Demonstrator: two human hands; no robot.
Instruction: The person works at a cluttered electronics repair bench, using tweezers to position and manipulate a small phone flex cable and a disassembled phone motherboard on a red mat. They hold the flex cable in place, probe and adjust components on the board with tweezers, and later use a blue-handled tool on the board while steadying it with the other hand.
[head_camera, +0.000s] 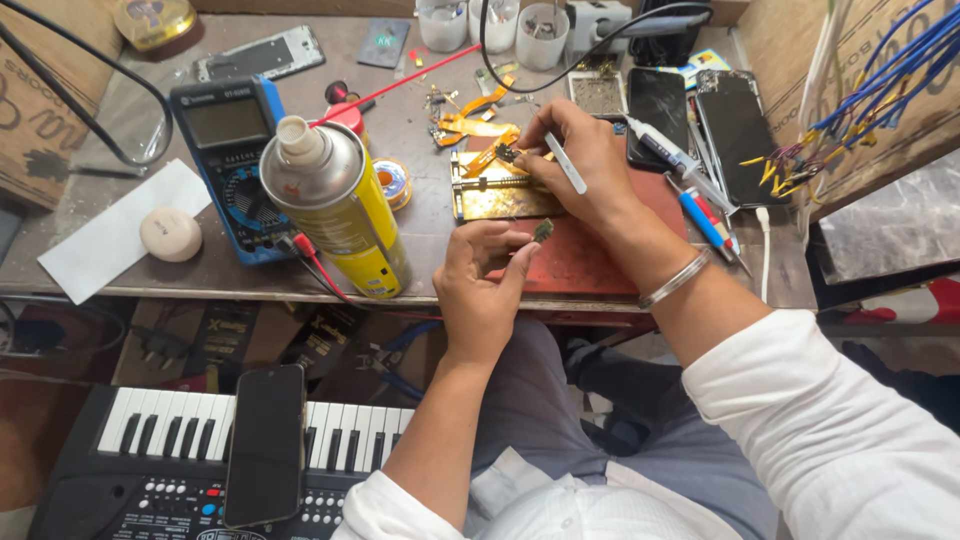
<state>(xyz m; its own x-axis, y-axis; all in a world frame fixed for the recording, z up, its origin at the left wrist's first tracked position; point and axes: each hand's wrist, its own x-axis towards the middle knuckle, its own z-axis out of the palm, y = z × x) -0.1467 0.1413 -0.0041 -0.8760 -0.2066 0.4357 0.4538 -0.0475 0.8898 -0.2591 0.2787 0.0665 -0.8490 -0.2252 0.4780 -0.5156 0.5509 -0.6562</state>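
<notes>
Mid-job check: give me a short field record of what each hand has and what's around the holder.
left hand: pinches a small dark chip at the fingertips
right hand: holds metal tweezers, tip at the orange flex cable
holder: brass-coloured board clamp beside a red mat
left of holder: yellow spray can, blue multimeter
right of holder: dark phones, screwdrivers
below bench: keyboard with a phone on it
</notes>
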